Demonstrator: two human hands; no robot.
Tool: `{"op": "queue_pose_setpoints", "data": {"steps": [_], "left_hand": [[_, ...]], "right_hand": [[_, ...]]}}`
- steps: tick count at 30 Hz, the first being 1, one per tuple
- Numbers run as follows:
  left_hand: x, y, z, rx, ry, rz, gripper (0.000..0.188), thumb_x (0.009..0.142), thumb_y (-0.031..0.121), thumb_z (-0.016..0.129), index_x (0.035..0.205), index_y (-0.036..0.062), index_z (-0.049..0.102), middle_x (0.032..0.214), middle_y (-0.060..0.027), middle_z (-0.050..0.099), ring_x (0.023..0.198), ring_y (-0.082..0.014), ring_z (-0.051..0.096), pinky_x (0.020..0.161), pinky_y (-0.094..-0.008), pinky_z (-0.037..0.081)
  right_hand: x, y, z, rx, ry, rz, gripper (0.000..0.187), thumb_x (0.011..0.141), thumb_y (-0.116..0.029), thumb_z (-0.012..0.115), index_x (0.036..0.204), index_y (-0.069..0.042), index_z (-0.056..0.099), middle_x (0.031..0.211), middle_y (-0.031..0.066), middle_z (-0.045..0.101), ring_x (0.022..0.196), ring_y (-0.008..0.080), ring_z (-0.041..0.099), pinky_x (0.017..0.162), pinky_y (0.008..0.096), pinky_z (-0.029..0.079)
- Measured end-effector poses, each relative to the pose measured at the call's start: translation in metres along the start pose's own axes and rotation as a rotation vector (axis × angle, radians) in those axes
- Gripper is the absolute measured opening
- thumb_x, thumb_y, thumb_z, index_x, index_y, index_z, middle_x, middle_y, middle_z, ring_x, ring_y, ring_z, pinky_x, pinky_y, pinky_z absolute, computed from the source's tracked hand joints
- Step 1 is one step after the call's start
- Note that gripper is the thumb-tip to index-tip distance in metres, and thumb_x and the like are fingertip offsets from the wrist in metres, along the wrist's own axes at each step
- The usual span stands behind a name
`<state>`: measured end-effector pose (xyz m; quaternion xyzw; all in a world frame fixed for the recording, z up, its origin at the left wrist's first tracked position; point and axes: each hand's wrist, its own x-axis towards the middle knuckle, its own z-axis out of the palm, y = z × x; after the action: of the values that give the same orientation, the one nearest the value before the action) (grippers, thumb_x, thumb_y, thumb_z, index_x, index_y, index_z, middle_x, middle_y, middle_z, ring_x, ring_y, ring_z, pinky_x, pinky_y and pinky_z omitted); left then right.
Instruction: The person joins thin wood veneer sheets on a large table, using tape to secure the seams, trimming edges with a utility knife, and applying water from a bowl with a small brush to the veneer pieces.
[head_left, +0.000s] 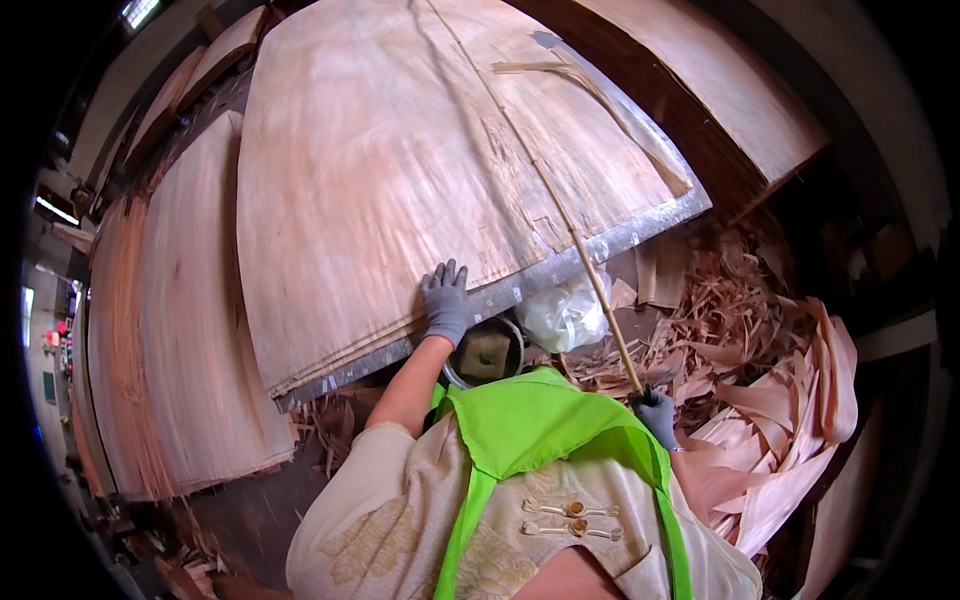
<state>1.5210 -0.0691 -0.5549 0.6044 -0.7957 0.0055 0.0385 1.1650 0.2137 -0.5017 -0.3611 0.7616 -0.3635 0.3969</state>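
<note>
My left hand (445, 302), in a grey glove, lies flat with its fingers stretched on the near edge of a stack of wood veneer sheets (350, 180). The stack rests on a grey metal-edged table (600, 240). My right hand (655, 415), gloved too, is closed around the near end of a long thin bamboo stick (560, 195). That stick reaches away over the right part of the top sheet to its far side. Torn veneer strips (600, 90) lie on the sheet to the right of the stick.
Under the table's near edge are a round bucket (487, 350) and a white plastic bag (566, 315). Heaps of veneer scraps (740, 340) cover the floor at right. More veneer stacks stand at left (200, 310) and far right (715, 75).
</note>
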Motion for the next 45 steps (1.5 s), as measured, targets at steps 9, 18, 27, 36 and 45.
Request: {"op": "queue_pose_setpoints", "data": {"steps": [9, 18, 27, 36, 45], "left_hand": [[-0.014, -0.033, 0.004, 0.092, 0.036, 0.11, 0.06, 0.075, 0.04, 0.061, 0.129, 0.0173, 0.049, 0.139, -0.0031, 0.044, 0.128, -0.0202, 0.038, 0.108, -0.0452, 0.02], [-0.03, -0.015, -0.018, -0.06, 0.01, 0.141, 0.052, 0.086, 0.036, 0.052, 0.132, 0.0131, 0.046, 0.14, -0.0126, 0.04, 0.132, -0.0276, 0.033, 0.108, -0.0499, 0.017], [0.005, 0.022, -0.071, -2.159, 0.023, -0.697, 0.024, 0.092, 0.019, 0.047, 0.115, 0.0144, 0.043, 0.08, -0.0045, 0.049, 0.056, -0.0129, 0.045, 0.05, -0.0276, 0.043], [0.018, -0.235, 0.005, -1.619, 0.279, -0.976, 0.058, 0.084, -0.002, 0.05, 0.138, 0.0109, 0.036, 0.109, -0.013, 0.057, 0.069, -0.0205, 0.054, 0.051, -0.031, 0.045], [-0.004, -0.195, -0.027, -0.154, 0.42, -0.617, 0.047, 0.086, 0.019, 0.057, 0.13, 0.006, 0.047, 0.142, -0.0261, 0.028, 0.122, -0.0395, 0.043, 0.096, -0.0427, 0.042]], "right_hand": [[-0.013, -0.049, 0.033, -0.068, -0.028, -0.061, 0.017, 0.079, -0.014, 0.068, 0.079, 0.002, 0.062, 0.056, 0.0013, 0.043, 0.057, 0.0065, 0.04, 0.051, 0.0273, 0.037], [0.01, -0.052, 0.077, -0.161, -0.169, -0.132, 0.022, 0.076, -0.02, 0.065, 0.09, -0.002, 0.065, 0.068, 0.0173, 0.059, 0.056, 0.0186, 0.055, 0.057, 0.0354, 0.044], [0.018, -0.153, 0.149, -0.04, -0.377, -0.288, 0.033, 0.082, -0.033, 0.063, 0.107, -0.011, 0.062, 0.085, 0.0172, 0.064, 0.075, 0.0313, 0.063, 0.069, 0.037, 0.048], [-0.025, -0.059, 0.114, -0.014, -0.111, 0.074, 0.022, 0.085, -0.018, 0.06, 0.101, -0.002, 0.061, 0.079, 0.0107, 0.064, 0.067, 0.0171, 0.062, 0.062, 0.0326, 0.049], [-0.002, -0.018, 0.047, 0.05, -0.04, 0.148, 0.017, 0.084, -0.01, 0.058, 0.098, 0.001, 0.058, 0.076, 0.009, 0.062, 0.06, 0.0142, 0.059, 0.052, 0.028, 0.048]]}}
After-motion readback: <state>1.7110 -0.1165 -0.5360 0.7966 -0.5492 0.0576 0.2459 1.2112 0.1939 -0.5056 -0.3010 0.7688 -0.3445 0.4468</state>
